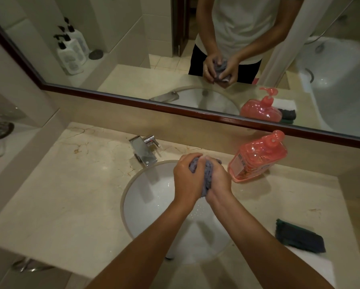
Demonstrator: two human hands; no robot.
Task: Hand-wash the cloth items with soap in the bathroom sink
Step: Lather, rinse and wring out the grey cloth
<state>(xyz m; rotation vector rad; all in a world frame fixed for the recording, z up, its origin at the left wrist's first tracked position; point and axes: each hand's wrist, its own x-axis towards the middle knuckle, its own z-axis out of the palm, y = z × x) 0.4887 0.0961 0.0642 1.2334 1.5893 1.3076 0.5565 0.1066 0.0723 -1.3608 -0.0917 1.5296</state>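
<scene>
Both hands were bunched together at the centre of the frame, above the far half of the white sink [145,197]. Her or his left hand [186,174] had its fingers curled over a wadded grey cloth [206,180], and the right hand [217,180] gripped the same wad from the other side, knuckles nearly touching the left. Grey folds showed between the two fists, and a tail of the cloth hung down between the wrists. Water droplets speckled the basin below.

Behind the hands, a chrome faucet [143,149] stood on the marble desk [75,195] at the sink's back rim, spout pointing toward the bowl. To the right of centre, a pink pump bottle of soap [258,159] stood near the wall, just beside the right hand but apart from it. At the lower right of the frame a folded dark cloth [300,236], green and navy, lay flat on the desk, well apart from the sink.

Across the upper frame ran a mirror with a dark wooden frame [133,100]; it gave back the two hands wringing the grey wad, the pink bottle, and a bathtub at the upper right. White pump bottles [70,53] showed in the reflection at the upper left.
</scene>
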